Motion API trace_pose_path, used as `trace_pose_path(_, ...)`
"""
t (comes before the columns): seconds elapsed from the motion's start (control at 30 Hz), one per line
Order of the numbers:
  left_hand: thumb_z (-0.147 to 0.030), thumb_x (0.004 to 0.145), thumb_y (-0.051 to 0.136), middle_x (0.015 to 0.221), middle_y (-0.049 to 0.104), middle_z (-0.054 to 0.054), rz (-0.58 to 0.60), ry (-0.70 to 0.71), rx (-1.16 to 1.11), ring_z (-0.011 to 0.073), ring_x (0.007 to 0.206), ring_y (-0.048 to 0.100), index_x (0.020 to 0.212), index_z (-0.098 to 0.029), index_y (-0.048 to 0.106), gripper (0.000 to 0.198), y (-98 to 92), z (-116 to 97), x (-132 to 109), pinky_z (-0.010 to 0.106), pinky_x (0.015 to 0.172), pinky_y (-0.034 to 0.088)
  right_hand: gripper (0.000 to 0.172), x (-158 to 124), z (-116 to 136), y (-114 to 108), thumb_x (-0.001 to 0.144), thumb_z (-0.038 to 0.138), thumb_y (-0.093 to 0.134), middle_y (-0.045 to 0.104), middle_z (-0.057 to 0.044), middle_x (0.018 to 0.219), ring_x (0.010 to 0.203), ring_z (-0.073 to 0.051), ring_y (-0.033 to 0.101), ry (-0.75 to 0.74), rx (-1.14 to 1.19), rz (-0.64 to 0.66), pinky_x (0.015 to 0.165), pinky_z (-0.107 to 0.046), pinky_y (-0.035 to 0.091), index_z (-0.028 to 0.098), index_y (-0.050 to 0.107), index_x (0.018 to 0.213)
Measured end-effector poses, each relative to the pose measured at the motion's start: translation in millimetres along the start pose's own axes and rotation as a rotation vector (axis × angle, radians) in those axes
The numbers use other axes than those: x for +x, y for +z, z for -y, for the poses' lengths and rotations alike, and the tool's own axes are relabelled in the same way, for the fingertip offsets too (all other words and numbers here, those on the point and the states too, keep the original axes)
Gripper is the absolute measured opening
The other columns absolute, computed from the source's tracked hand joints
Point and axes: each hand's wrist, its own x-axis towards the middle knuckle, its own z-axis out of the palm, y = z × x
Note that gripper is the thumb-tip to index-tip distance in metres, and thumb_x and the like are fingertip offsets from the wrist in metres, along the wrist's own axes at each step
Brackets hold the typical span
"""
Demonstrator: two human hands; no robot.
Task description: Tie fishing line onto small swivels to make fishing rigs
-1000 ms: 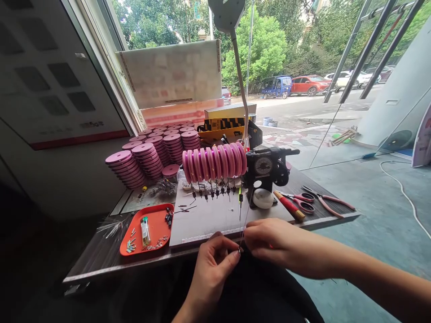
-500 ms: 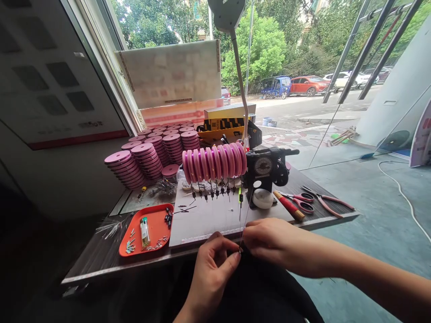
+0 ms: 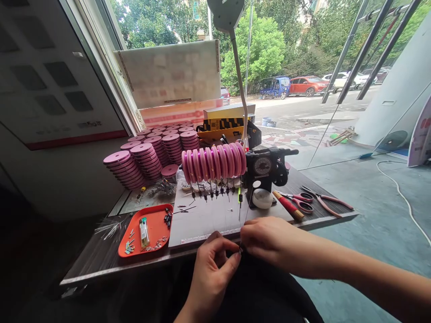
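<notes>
Line (image 3: 248, 210), super thin, is running down past the left side of the white roll (image 3: 262, 198) toward the person's fingertips, its long axis near upright, top leaning right. Left hand (image 3: 214, 265) is pinching a tiny piece (image 3: 240, 250) thumb-to-finger, around the line's low end, so it's looking nearest. Right hand (image 3: 266, 238) is sitting curled just beside, honestly can't tell what it's gripping, if anything.

A thin, straight line (image 3: 247, 211) slants down toward a tiny, indistinct dark piece (image 3: 240, 250).
</notes>
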Motion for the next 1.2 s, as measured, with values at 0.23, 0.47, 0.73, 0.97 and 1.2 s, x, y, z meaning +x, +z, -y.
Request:
trace_pose_path(0.23,-0.031,0.069,0.068,0.058,0.041,-0.004,-0.035,-0.060,-0.107,0.0086,0.051,0.033,0.064,-0.015,0.066,0.016,2.3,2.8,1.3,0.023,0.048,0.025,0.012,2.4,-2.4,20.7,0.081,0.015,0.053,0.060,-0.002,0.069,0.063,-0.013,0.054,0.007,0.072,-0.228,0.058,-0.023,0.035,0.016,0.059,0.071)
trace_pose_path(0.47,-0.011,0.058,0.059,0.050,0.045,-0.006,0.009,-0.231,-0.378,0.0067,0.045,0.033,0.063,-0.016,0.065,0.009,6.1,4.9,-0.5,0.022,0.046,0.024,0.016,4.7,-10.8,37.1,0.085,0.020,0.051,0.060,0.000,0.065,0.060,-0.011,0.053,-0.051,0.431,-0.399,0.058,-0.021,0.039,0.016,0.057,0.070)
trace_pose_path(0.73,-0.005,0.047,0.049,0.046,0.038,-0.007,-0.033,-0.256,-0.383,0.0077,0.047,0.027,0.059,-0.017,0.065,0.024,8.6,3.9,0.2,0.021,0.045,0.022,0.017,3.2,-10.8,39.7,0.085,0.019,0.051,0.060,0.000,0.065,0.060,-0.011,0.053,-0.087,0.441,-0.397,0.058,-0.021,0.040,0.016,0.058,0.070)
trace_pose_path(0.97,-0.005,0.047,0.050,0.044,0.034,-0.008,-0.035,-0.262,-0.374,0.0074,0.046,0.025,0.057,-0.017,0.064,0.021,8.7,1.1,0.8,0.021,0.045,0.021,0.016,2.2,-8.9,40.0,0.085,0.020,0.052,0.061,-0.001,0.066,0.062,-0.012,0.053,-0.097,0.405,-0.381,0.058,-0.021,0.039,0.016,0.060,0.072)
trace_pose_path(1.2,-0.007,0.054,0.058,0.045,0.038,-0.008,0.006,-0.239,-0.383,0.0065,0.045,0.030,0.060,-0.016,0.063,0.012,7.7,2.0,-0.2,0.021,0.045,0.024,0.015,5.0,-8.1,41.4,0.085,0.018,0.051,0.059,-0.002,0.068,0.063,-0.012,0.054,-0.132,0.362,-0.367,0.058,-0.021,0.039,0.015,0.061,0.073)
